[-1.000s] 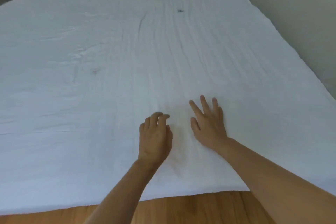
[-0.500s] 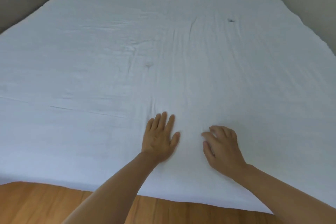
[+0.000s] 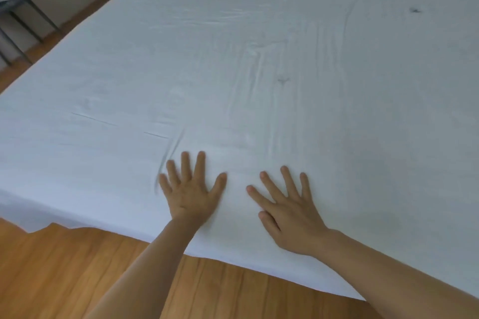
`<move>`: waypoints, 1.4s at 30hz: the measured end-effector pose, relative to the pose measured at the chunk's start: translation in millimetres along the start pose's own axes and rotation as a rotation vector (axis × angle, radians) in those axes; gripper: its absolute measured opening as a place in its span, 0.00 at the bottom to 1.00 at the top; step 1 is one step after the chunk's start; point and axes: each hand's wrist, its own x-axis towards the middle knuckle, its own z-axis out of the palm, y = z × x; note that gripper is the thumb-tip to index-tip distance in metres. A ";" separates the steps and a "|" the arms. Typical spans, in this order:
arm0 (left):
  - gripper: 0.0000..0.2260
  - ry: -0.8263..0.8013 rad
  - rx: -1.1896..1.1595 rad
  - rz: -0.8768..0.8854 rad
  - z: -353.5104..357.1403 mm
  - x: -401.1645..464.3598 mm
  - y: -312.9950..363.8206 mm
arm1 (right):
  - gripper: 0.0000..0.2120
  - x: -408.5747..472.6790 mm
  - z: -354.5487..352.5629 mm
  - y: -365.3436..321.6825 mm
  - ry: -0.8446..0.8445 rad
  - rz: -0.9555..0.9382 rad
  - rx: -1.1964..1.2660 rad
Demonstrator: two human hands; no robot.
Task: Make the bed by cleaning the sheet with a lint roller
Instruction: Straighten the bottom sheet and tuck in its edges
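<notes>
A white sheet (image 3: 259,72) covers the whole bed and fills most of the head view. Long creases run through its middle, and two small dark specks lie on it, one near the centre (image 3: 283,81) and one at the far right (image 3: 415,10). My left hand (image 3: 190,189) lies flat on the sheet close to the near edge, fingers spread and straight. My right hand (image 3: 287,207) rests flat beside it, fingers also spread. Neither hand holds anything. No lint roller is in view.
Wooden floor (image 3: 77,267) runs along the bed's near edge and up its left side. A dark metal-legged stand (image 3: 23,21) is at the far left by the wall.
The view has swung left along the bed. My right hand's curled fingers have straightened and spread flat; my left hand stays flat and has slid left, pushing up small creases.
</notes>
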 end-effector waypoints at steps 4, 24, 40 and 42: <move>0.39 0.074 -0.098 -0.104 -13.9 18.4 -3.0 | 0.28 70.2 -15.5 -26.0 0.129 0.102 0.103; 0.32 -0.019 -0.018 0.166 -58.6 131.2 -231.4 | 0.27 288.2 -8.2 -246.4 0.110 0.065 0.091; 0.38 -0.179 0.119 0.149 -65.0 125.2 -310.8 | 0.33 297.8 29.1 -340.6 0.135 0.317 0.057; 0.34 -0.226 0.099 0.286 -87.9 129.0 -335.0 | 0.35 295.5 28.2 -348.0 0.091 0.344 0.056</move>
